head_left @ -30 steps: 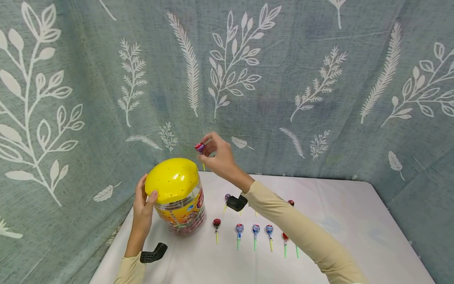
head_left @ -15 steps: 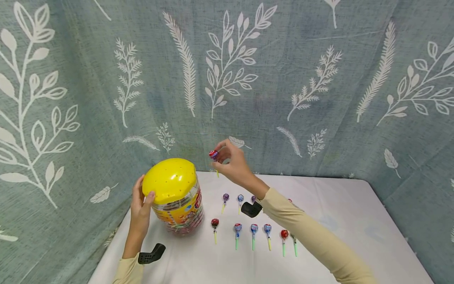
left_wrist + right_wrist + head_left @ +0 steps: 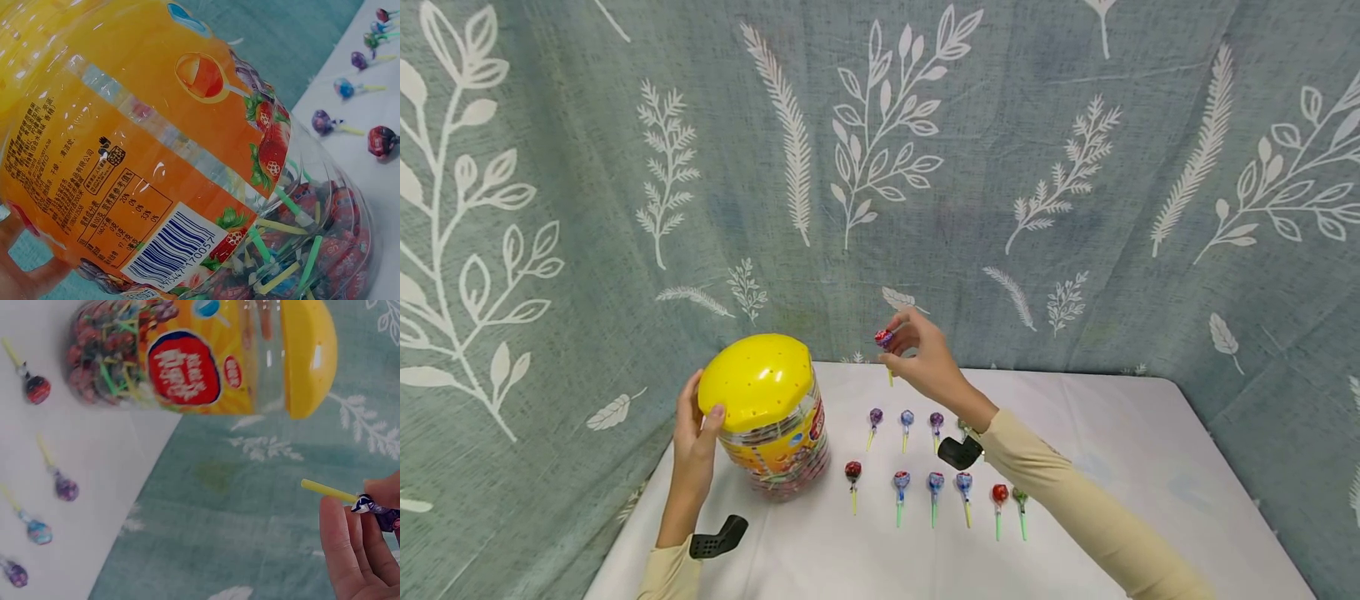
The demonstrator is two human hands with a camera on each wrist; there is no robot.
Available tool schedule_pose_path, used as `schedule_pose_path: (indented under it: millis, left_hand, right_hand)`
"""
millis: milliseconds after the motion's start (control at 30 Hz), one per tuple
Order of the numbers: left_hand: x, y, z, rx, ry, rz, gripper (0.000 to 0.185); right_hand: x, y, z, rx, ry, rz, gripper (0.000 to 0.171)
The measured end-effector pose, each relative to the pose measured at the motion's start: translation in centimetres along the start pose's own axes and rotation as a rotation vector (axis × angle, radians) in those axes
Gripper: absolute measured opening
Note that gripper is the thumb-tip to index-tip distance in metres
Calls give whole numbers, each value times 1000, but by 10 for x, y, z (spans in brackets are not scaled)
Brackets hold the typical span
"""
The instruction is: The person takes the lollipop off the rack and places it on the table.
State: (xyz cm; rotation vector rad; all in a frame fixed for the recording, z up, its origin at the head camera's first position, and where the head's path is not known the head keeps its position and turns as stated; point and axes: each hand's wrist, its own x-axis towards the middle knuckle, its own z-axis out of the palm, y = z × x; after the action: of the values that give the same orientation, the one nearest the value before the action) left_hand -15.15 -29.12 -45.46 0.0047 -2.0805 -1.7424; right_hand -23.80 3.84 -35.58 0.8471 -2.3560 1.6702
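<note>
A clear plastic jar (image 3: pixel 775 454) with a yellow domed lid (image 3: pixel 758 379) and a printed orange label stands at the left of the table. My left hand (image 3: pixel 695 442) grips it by the lid's left side, thumb in front. Wrapped lollipops with green and yellow sticks fill the jar's lower part in the left wrist view. To the right of the jar, above the table's back edge, my right hand (image 3: pixel 928 357) pinches a red and purple wrapped lollipop (image 3: pixel 883 338). Its yellow stick points down in the head view; in the right wrist view the purple wrapper (image 3: pixel 387 519) is partly hidden by fingers.
Lollipops lie in two rows on the white tabletop (image 3: pixel 820 558). The back row starts with a purple lollipop (image 3: pixel 876 417); a dark red lollipop (image 3: pixel 853 472) begins the front row. My right sleeve (image 3: pixel 1075 492) covers part of the back row. A leaf-patterned curtain (image 3: pixel 925 208) surrounds the table.
My right hand has moved right and slightly down, away from the jar, carrying the lollipop. More lollipops on the table have come into sight. The left hand keeps its grip on the jar.
</note>
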Motion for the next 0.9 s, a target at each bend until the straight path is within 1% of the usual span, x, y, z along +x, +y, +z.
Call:
schedule_pose_path:
  millis: [300, 333, 367, 533, 600, 767, 900]
  left_hand:
    - [0, 1, 0, 11, -8, 10, 62]
    - [0, 0, -1, 7, -7, 10, 62]
    - [0, 0, -1, 5, -6, 9, 62]
    - [-1, 0, -1, 7, -6, 12, 61]
    - [-1, 0, -2, 19, -6, 13, 61]
    - [-1, 1, -2, 35, -9, 12, 61]
    - [-1, 2, -3, 50, -15, 3, 61]
  right_hand:
    - [-14, 21, -20, -5, 32, 75, 32]
    - [-17, 18, -22, -5, 31, 87, 32]
    - [-19, 21, -24, -5, 34, 95, 32]
    - [-32, 5, -36, -22, 33, 146, 32]
    - [-35, 9, -40, -31, 38, 168, 32]
    - [-43, 44, -48, -68, 65, 213, 34]
    - [-52, 58, -55, -110, 84, 243, 32]
